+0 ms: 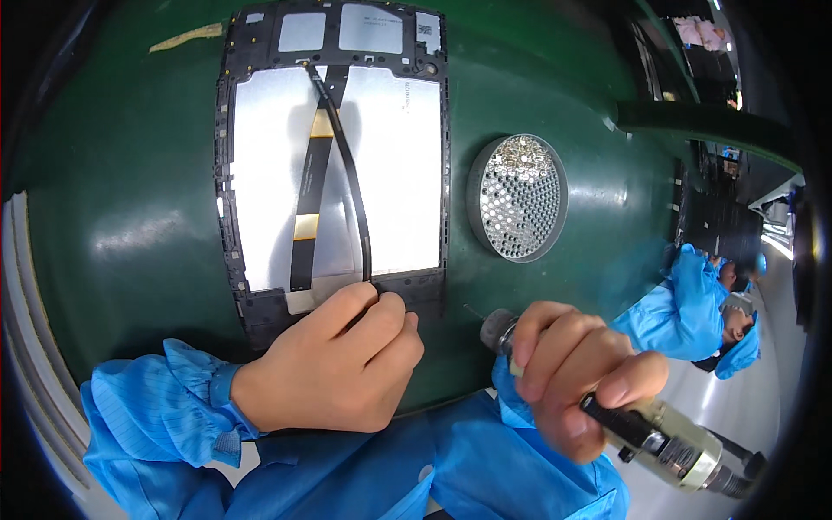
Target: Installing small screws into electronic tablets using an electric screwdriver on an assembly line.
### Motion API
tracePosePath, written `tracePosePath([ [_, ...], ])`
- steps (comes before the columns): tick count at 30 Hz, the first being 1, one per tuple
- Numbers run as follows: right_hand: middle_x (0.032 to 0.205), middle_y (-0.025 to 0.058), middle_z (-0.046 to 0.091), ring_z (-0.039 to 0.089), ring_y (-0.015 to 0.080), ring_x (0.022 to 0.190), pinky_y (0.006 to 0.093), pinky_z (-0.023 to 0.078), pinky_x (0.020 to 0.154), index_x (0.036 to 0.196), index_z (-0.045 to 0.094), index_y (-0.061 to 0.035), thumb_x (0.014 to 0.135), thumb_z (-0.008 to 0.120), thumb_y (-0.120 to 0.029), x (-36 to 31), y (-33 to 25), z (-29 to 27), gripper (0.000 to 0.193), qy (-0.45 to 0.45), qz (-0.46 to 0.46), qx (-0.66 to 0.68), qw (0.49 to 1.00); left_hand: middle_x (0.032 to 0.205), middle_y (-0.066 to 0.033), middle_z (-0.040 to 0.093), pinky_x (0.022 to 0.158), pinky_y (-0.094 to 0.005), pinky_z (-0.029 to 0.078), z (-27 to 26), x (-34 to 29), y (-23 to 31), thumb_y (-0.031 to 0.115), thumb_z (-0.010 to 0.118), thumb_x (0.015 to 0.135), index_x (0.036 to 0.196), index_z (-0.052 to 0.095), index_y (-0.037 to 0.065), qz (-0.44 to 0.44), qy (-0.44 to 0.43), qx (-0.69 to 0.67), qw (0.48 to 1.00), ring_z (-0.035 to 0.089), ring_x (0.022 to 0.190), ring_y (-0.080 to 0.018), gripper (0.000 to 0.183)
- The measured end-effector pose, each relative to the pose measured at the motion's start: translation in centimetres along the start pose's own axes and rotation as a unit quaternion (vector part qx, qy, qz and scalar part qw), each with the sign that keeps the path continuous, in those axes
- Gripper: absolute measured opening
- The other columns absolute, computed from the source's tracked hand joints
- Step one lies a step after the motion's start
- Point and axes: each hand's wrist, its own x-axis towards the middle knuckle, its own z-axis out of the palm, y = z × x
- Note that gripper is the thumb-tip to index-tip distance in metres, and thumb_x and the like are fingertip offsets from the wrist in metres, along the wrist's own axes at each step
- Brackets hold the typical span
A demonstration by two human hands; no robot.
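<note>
A tablet's inner frame with a silver battery area (pixel 407 173) lies on the green bench. A thin black cable (pixel 356 186) curves down over it and runs into the curled fingers of my left hand (pixel 347 364), at the frame's near end; the fingertips are hidden. Beside that cable is a wider black ribbon cable (pixel 313 178) with gold patches. My right hand (pixel 576 373) is wrapped round an electric screwdriver (pixel 667 442), whose head and thin bit tilt up and left, off the frame's near right corner.
A round grey tray (pixel 562 212) of small screws, many seated in its holes, stands right of the frame. A yellowish strip (pixel 186 38) lies at the far left on the green bench mat (pixel 130 156). Another person in blue (pixel 685 303) is at the right.
</note>
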Motion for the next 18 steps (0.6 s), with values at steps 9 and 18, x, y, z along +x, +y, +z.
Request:
tracePosePath([
  [9, 0.065, 0.0004, 0.053, 0.054, 0.014, 0.057, 0.0305, 0.046, 0.057, 0.104, 0.047, -0.0134, 0.08, 0.066, -0.01, -0.2, 0.5, 0.8, 0.031, -0.03, 0.049, -0.021, 0.998, 0.08, -0.0098, 0.058, 0.077, -0.0362, 0.046, -0.9, 0.2, -0.3, 0.004, 0.071, 0.066, 0.079, 0.07, -0.005, -0.024, -0.044, -0.062, 0.997, 0.056, 0.085, -0.0248, 0.016],
  [18, 0.065, 0.0003, 0.053, 0.054, 0.014, 0.056, 0.0309, 0.046, 0.056, 0.103, 0.046, -0.0123, 0.081, 0.067, -0.012, -0.4, 0.9, 1.0, 0.031, -0.04, 0.044, -0.035, 0.998, 0.078, -0.0095, 0.057, 0.077, -0.0358, 0.046, -1.2, 0.2, -0.2, 0.004, 0.071, 0.066, 0.08, 0.071, -0.005, -0.022, -0.06, -0.072, 0.995, 0.056, 0.085, -0.0247, 0.016],
])
